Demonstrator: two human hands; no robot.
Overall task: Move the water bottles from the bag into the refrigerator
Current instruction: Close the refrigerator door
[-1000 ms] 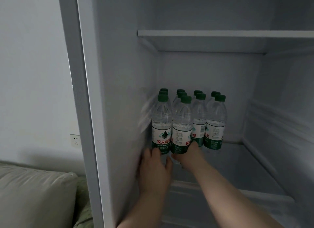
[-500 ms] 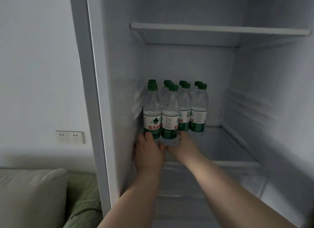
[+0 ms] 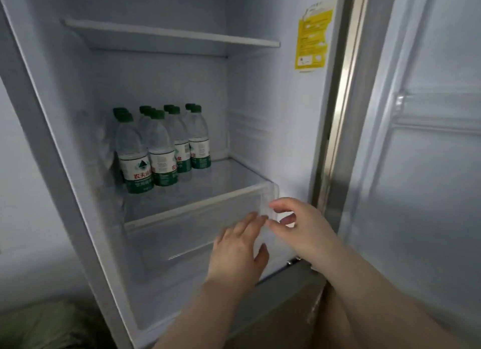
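Several clear water bottles (image 3: 161,151) with green caps and green-white labels stand upright in rows at the back left of a glass refrigerator shelf (image 3: 197,205). Both my hands are away from them, low in front of the shelf's right front corner. My left hand (image 3: 236,249) has its fingers straight and holds nothing, hovering before the clear drawer (image 3: 182,234). Just right of it, my right hand (image 3: 299,229) has loosely curled fingers and is empty. No bag is in view.
An upper shelf (image 3: 171,36) spans the compartment above the bottles. A yellow sticker (image 3: 312,40) is on the right inner wall. The open refrigerator door (image 3: 429,166) stands at the right. A brown box (image 3: 286,309) sits below, and a green cushion (image 3: 46,322) lies at lower left.
Both hands have let go of the two front bottles and pulled back down and to the right. The view has swung right, showing the door.
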